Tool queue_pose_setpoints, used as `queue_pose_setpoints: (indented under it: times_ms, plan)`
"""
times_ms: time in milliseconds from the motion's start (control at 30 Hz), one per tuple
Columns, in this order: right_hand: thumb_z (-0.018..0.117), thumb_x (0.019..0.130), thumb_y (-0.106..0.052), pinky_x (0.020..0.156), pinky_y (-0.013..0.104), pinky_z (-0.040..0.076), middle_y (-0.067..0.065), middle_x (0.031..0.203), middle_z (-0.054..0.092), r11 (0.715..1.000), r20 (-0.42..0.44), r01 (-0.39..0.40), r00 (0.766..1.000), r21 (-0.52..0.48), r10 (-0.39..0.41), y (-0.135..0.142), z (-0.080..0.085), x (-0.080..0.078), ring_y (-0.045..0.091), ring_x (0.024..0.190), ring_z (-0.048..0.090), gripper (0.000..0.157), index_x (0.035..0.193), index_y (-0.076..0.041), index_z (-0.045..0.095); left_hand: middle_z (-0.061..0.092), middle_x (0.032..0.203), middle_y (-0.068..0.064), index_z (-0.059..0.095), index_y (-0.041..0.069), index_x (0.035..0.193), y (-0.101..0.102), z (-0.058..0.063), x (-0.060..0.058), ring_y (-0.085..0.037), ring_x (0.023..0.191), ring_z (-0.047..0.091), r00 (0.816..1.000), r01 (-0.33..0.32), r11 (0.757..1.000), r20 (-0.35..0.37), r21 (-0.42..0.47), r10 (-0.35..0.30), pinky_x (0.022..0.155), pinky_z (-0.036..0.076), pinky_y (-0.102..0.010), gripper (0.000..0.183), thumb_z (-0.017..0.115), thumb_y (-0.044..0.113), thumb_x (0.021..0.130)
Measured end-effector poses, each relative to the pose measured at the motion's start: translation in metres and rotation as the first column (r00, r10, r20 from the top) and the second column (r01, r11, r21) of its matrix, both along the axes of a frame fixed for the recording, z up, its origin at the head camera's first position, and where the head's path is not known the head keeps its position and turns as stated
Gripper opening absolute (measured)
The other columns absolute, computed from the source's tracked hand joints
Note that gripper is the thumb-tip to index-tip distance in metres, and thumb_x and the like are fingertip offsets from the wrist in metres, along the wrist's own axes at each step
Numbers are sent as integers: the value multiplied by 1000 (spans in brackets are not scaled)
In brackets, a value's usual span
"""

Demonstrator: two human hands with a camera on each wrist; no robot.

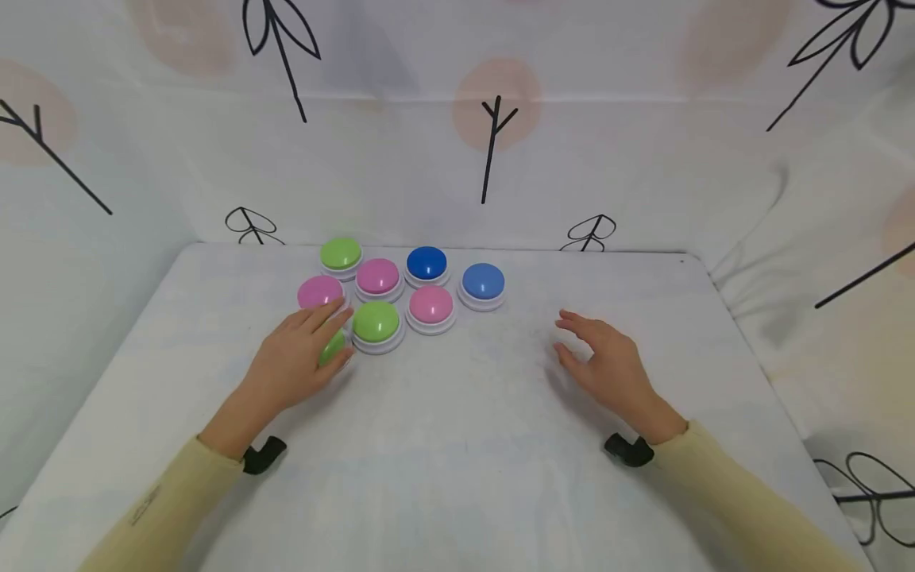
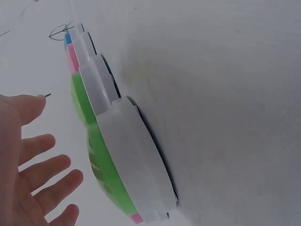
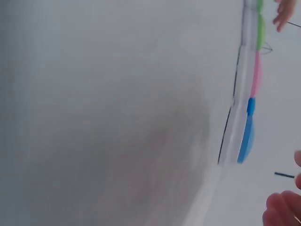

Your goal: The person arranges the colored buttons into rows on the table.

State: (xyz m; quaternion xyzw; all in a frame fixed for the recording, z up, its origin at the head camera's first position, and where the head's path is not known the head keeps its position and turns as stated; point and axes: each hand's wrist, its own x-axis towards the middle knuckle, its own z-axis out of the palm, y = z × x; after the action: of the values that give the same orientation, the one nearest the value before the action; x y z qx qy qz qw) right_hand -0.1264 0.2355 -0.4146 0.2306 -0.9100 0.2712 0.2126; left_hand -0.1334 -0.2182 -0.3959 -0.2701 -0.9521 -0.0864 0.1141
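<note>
Several round push buttons with white bases and coloured domes stand in a cluster on the white table. My left hand (image 1: 296,353), fingers spread, hovers over the nearest-left green button (image 1: 332,348) and partly hides it. In the left wrist view a gap shows between the fingertips and that button's green dome (image 2: 104,165). A pink button (image 1: 320,292) lies just beyond these fingers, and another green button (image 1: 376,322) sits to their right. Further right, my right hand (image 1: 608,369) is held loosely over the table with nothing in it, nearest to the light blue button (image 1: 483,282).
Behind these stand a green button (image 1: 341,253), a pink button (image 1: 377,276) and a dark blue button (image 1: 426,263); another pink button (image 1: 431,305) is in front of the blue one. A white patterned cloth (image 1: 400,175) rises behind the table (image 1: 457,477).
</note>
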Motion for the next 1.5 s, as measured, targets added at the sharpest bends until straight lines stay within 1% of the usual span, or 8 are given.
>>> queue_pose_setpoints:
  times_ms: [167,267,400,567,733,1000,1233,1500]
  plan:
    - [78,85,-8,77,36,59,4,97,72,961,213,70,977,-267,-12,-24,1,-6,19,90,68,17,101,-5,71,53,143,-17,60,5,134,2,-1,-5,-38,130,49,997,-14,997,76,78,8,106,41,-54,50,71,30,92]
    - [78,85,-7,77,33,59,3,93,68,935,310,95,951,-343,17,-41,1,-10,18,89,66,16,97,-7,68,53,143,-17,60,4,134,3,-2,-8,-37,132,47,990,-22,994,140,107,7,106,41,-54,50,71,28,92]
    - [79,83,-3,76,34,59,6,93,68,916,358,53,928,-398,102,-63,-5,-16,19,86,66,19,97,-4,67,51,144,-17,54,5,140,3,-5,-11,-37,135,43,969,-56,987,245,149,18,107,39,-56,54,70,28,94]
    - [78,83,-5,77,32,59,7,95,70,908,409,17,896,-418,171,-91,-16,-26,18,84,67,21,101,-5,68,53,142,-16,50,7,144,0,-9,-20,-36,133,45,934,-117,968,355,224,31,108,38,-56,58,69,29,94]
    - [78,84,-7,80,30,58,7,100,70,892,464,6,855,-452,229,-119,-20,-33,19,90,68,24,106,-4,68,59,134,-16,50,10,145,-1,-12,-28,-35,124,53,916,-150,951,399,270,31,104,42,-56,60,71,31,93]
    - [78,85,-10,86,28,56,8,111,70,874,508,-27,805,-485,307,-155,-22,-36,18,97,68,35,118,-4,67,64,127,-16,52,10,144,2,-13,-37,-36,120,56,899,-152,939,438,309,1,102,43,-57,62,76,28,90]
    - [78,86,-12,89,26,54,11,123,67,875,508,-66,792,-480,338,-176,-19,-37,16,102,68,50,132,-5,61,64,126,-16,53,10,143,3,-13,-42,-36,120,57,897,-136,940,441,312,-17,103,42,-60,62,78,28,88]
    - [78,87,-16,87,24,54,7,122,68,881,524,-124,763,-457,379,-191,-21,-37,15,103,68,60,142,-10,54,64,126,-17,53,10,143,5,-12,-42,-36,119,56,885,-133,941,465,311,-29,104,41,-59,63,79,23,87]
